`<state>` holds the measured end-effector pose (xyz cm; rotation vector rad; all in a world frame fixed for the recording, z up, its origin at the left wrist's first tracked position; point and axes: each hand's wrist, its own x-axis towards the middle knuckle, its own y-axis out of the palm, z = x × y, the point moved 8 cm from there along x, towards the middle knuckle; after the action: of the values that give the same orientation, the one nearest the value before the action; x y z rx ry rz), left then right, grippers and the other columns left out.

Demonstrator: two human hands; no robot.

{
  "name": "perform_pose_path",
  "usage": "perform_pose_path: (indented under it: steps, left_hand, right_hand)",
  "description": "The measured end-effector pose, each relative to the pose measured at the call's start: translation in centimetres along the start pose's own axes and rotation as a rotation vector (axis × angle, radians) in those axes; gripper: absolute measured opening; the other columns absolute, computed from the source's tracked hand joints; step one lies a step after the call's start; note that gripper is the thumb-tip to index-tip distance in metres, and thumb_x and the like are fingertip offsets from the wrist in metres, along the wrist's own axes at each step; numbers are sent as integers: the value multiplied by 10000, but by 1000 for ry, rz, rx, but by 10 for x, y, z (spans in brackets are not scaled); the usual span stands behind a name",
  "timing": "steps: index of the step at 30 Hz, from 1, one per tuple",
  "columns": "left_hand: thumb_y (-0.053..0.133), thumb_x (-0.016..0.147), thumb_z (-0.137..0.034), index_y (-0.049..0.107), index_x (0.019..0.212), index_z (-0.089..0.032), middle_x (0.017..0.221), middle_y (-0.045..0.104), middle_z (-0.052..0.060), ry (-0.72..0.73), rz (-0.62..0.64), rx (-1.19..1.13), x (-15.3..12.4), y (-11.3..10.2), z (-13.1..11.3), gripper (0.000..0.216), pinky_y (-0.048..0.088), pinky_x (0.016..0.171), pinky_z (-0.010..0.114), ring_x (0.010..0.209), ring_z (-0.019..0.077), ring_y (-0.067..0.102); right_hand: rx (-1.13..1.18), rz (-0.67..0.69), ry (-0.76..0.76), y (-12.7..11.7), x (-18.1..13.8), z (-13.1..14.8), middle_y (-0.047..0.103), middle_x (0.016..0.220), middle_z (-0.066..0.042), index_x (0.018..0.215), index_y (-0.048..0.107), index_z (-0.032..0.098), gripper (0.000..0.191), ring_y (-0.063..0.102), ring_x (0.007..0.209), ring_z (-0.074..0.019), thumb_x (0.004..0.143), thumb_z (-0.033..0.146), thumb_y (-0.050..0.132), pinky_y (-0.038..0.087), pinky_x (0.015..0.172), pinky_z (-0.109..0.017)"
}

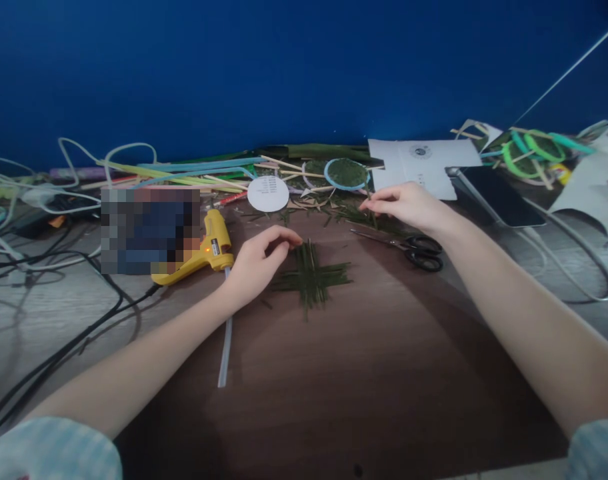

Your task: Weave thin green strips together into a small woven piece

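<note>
A small cross of interlaced green leaf strips (311, 275) lies flat on the brown board. My left hand (257, 261) is at its upper left, with bent fingers and thumb closed at the top ends of the strips. Farther back on the right, my right hand (409, 205) pinches a thin green leaf strip (370, 208) over a scatter of loose cut strips (329, 212). Beneath the right wrist are black-handled scissors (424, 253), blades pointing left. The thumb's grip on the strip is small and partly hidden.
A yellow glue gun (217, 240) with a clear glue stick (225, 353) lies left, its black cable (99, 327) trailing off. Behind are a white paper disc (268, 193), a blue-rimmed round fan (347, 173), thin sticks and a white card (419, 160). A phone (499, 195) leans right.
</note>
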<state>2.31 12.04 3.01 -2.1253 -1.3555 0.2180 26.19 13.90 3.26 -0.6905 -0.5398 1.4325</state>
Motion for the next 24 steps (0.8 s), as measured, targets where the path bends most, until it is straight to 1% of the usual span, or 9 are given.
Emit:
perform_pose_path:
  steps: [2,4,7,10,12,14,18,21,24]
  left_hand:
    - [435,814,-144,614,866,-182,889,658,1,1,-5,4,0,0,1,190,456,837,274,873,144,597]
    - [434,817,-146,614,871,-184,891,657,0,2,-5,5,0,0,1,192,456,836,271,875,143,596]
    - [434,819,-148,612,872,-184,892,656,2,-1,-2,-5,-1,0,2,190,457,837,272,873,143,598]
    - [433,819,-145,612,870,-183,891,657,3,0,-4,-14,0,-1,2,190,458,838,275,869,143,599]
    - [436,817,-141,613,867,-182,889,657,1,2,-9,-16,0,-1,2,188,459,836,274,863,140,598]
    - [436,816,-138,613,865,-182,889,656,0,-1,-17,-24,0,-2,3,188,459,838,273,861,138,597]
    - [424,821,-135,611,871,-183,898,653,-2,-11,-51,-36,0,-4,5,199,455,846,272,864,136,591]
    - [416,833,-154,603,884,-186,906,648,-1,-9,-81,-30,-1,-7,5,197,452,845,271,870,137,584]
    - [410,838,-171,604,881,-190,903,646,2,-13,-82,4,-1,-7,4,200,452,842,282,868,145,581]
  right_hand:
    - [59,-22,-1,-1,0,0,684,806,-58,772,711,183,168,587,751,-181,715,314,622,424,698,-334]
    - [117,-47,-6,-2,1,-1,687,834,-56,766,705,184,143,591,757,-180,690,288,643,437,714,-340]
    - [190,-73,-3,-1,4,-6,669,770,-42,786,695,176,144,578,698,-160,667,244,652,451,693,-335]
    - [252,-88,2,0,7,-12,632,702,-23,828,682,165,201,561,647,-142,630,201,672,462,679,-330]
    - [255,-112,11,1,9,-16,619,682,-17,842,669,161,243,560,636,-141,602,186,694,469,687,-336]
    - [244,-133,27,1,10,-20,615,676,-19,811,654,161,229,563,634,-144,589,185,705,475,689,-340]
    - [269,-161,16,1,12,-21,608,681,-26,715,614,166,137,556,642,-146,601,186,688,475,643,-321]
    - [256,-184,-46,-3,11,-15,622,727,-38,751,627,173,116,553,650,-156,651,226,653,461,600,-317]
    - [220,-209,-105,-7,8,-8,628,742,-46,798,653,175,128,553,643,-161,720,260,600,443,589,-322]
